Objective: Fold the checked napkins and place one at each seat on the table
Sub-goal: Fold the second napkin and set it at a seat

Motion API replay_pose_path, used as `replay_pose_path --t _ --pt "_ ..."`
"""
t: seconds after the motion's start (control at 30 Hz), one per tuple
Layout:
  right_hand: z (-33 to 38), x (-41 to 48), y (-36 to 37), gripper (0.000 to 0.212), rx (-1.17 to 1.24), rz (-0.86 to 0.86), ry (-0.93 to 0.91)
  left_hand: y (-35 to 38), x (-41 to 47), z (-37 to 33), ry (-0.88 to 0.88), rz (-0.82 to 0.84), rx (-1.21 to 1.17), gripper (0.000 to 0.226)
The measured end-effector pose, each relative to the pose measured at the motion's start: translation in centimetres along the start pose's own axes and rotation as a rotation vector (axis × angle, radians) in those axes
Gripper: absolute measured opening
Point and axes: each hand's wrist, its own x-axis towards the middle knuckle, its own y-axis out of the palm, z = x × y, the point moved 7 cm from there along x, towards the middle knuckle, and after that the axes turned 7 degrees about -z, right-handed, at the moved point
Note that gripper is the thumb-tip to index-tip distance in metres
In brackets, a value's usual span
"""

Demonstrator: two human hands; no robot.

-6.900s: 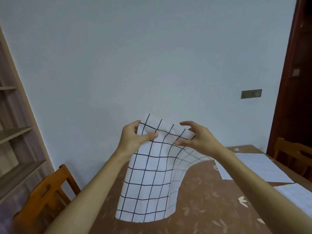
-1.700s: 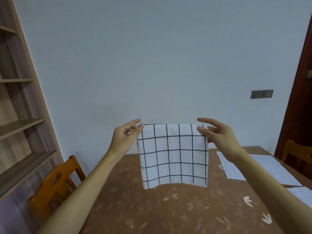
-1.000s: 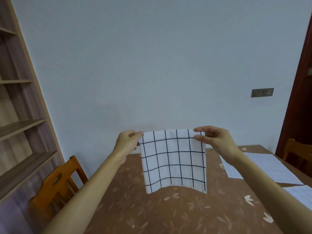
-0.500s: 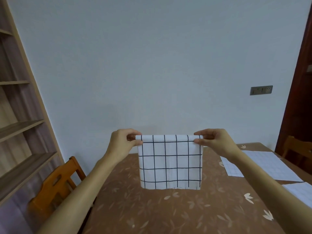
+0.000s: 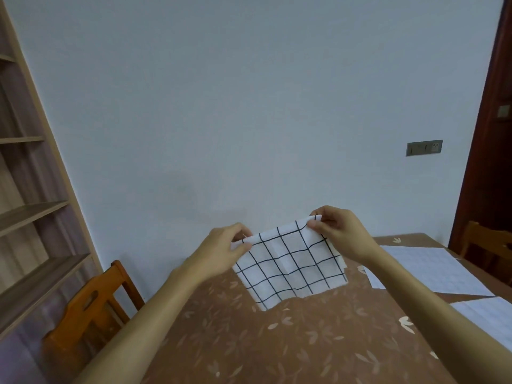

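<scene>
Folded checked napkin (image 5: 291, 266) hangs above the tabletop (image 5: 304, 342). Left hand (image 5: 221, 248) pinches its nine o'clock top corner; right hand (image 5: 336, 231) pinches the higher two o'clock corner.

soft matt cloth napkin (image 5: 288, 267); varnished wood chair (image 5: 91, 309); matt patterned tablecloth (image 5: 291, 342); matt painted wall (image 5: 249, 106).

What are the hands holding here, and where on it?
A folded checked napkin: left hand pinches its upper left corner, right hand its upper right corner.
</scene>
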Motion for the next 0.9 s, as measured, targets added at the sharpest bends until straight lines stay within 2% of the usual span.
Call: replay_pose_path --t 0.1,0.2,0.27,0.3,0.37,0.43,0.47,0.53,0.57,0.63,0.73,0.83,0.9 --pt "1.8 0.1 1.3 0.008 0.009 0.043 -0.060 2.1 -0.2 -1.5 0.010 0.021 -0.092 0.030" --pt "3.5 0.4 1.7 0.023 -0.028 0.030 -0.140 2.8 0.1 -2.7 0.036 -0.032 -0.196 0.013" --pt "4.1 0.5 1.1 0.016 -0.048 -0.002 -0.147 2.9 0.4 -2.7 0.028 -0.061 -0.273 0.027" --pt "3.9 0.6 0.8 0.013 -0.034 -0.004 -0.111 2.8 0.5 -2.2 0.007 -0.073 -0.315 0.029" --pt "2.8 0.5 0.1 0.027 -0.001 0.010 0.002 2.4 0.5 -1.7 -0.042 -0.084 -0.401 0.025" --pt "1.6 0.0 -0.7 0.038 -0.012 0.018 0.079 1.8 0.6 -0.9 -0.120 -0.101 -0.534 0.009" --pt "1.0 -0.2 -1.1 0.044 0.000 0.011 0.119 1.5 0.6 -0.5 -0.150 -0.119 -0.587 0.010" --pt "-0.2 -1.1 -1.3 0.052 0.145 0.016 0.230 0.8 0.6 0.3 -0.215 -0.165 -0.679 0.036" --pt "-0.7 -1.5 -1.0 0.052 0.272 0.043 0.282 0.6 0.6 0.8 -0.244 -0.180 -0.728 0.038" --pt "-1.4 -2.2 0.0 0.049 0.473 0.120 0.338 0.3 0.5 1.2 -0.283 -0.178 -0.806 0.026" --pt "-1.1 -3.0 1.7 0.044 0.591 0.217 0.396 0.8 0.3 1.7 -0.350 -0.174 -0.897 0.021" --pt "-1.0 -3.0 2.5 0.034 0.659 0.145 0.512 1.7 0.1 1.2 -0.375 -0.117 -0.953 0.024" --pt "-1.4 -2.6 2.5 0.037 0.653 0.056 0.562 2.0 -0.3 0.7 -0.380 -0.058 -0.970 0.027"
